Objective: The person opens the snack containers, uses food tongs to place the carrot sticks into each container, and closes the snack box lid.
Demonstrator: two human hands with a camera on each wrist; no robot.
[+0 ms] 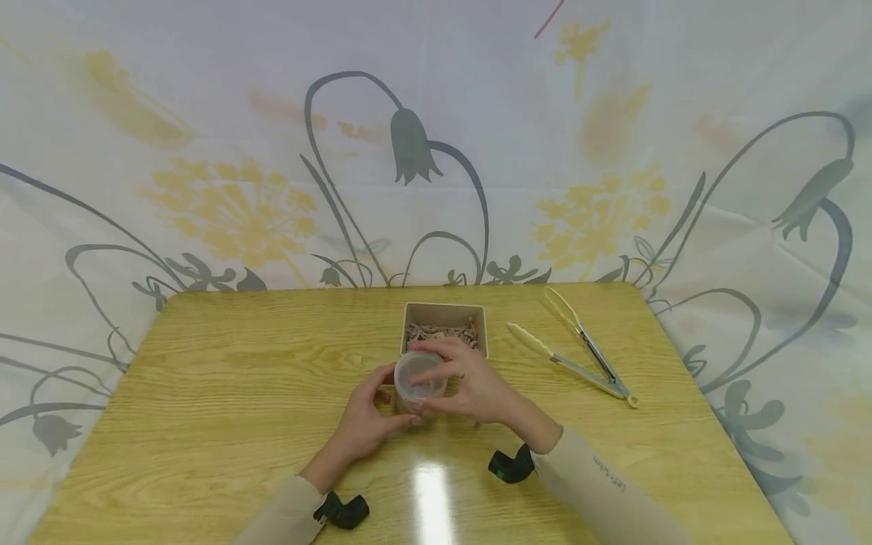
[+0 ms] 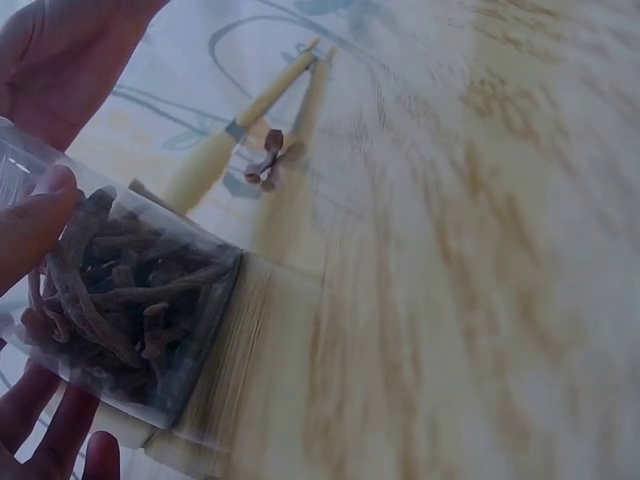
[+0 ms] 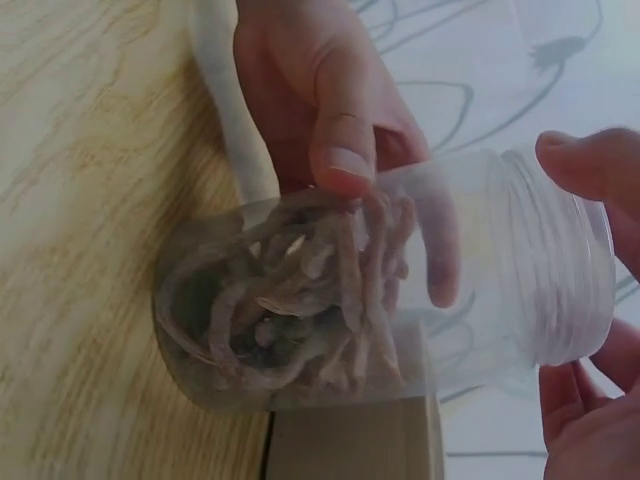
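Observation:
A clear plastic jar point(image 1: 407, 395) with a translucent threaded top stands on the table in front of me. Brown, twisted dried root-like pieces point(image 3: 290, 300) fill its lower part. My left hand point(image 1: 362, 422) grips the jar's body, with the thumb and fingers on opposite sides. Around the threaded top, my right hand point(image 1: 479, 387) holds the jar with spread, bent fingers, one of them over the mouth. Whether a separate lid sits there I cannot tell. Just behind the jar, an open beige box point(image 1: 446, 309) contains more pieces, partly hidden by my right hand.
Metal tongs point(image 1: 591, 356) with pale yellow tips lie spread on the wooden table point(image 1: 259, 363), right of the box. A small loose brown piece point(image 2: 268, 160) lies on the tabletop near the jar. Behind the table hangs a flower-patterned cloth point(image 1: 436, 212).

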